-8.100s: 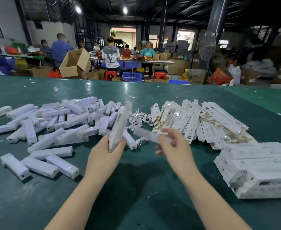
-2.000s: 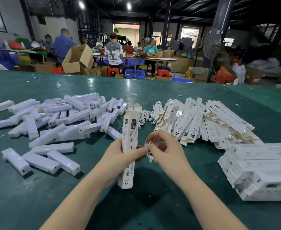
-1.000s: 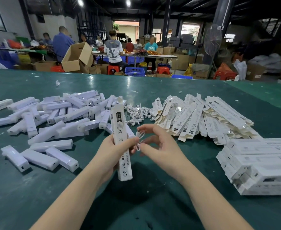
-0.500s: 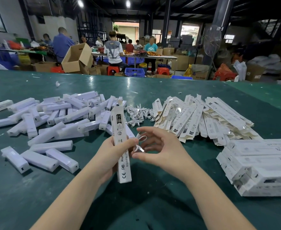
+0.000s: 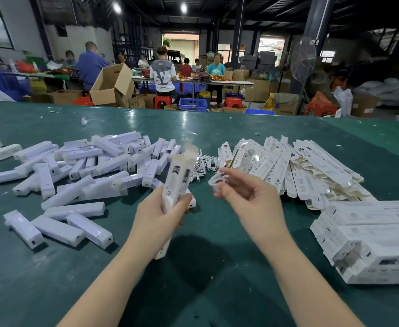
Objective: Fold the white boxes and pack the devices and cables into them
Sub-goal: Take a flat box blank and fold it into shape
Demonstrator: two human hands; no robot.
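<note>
Head: white box [image 5: 175,185] upright, blurred, top open.

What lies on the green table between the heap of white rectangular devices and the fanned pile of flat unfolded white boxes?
In the head view, a small heap of coiled white cables lies between the white rectangular devices and flat unfolded white boxes.
</note>
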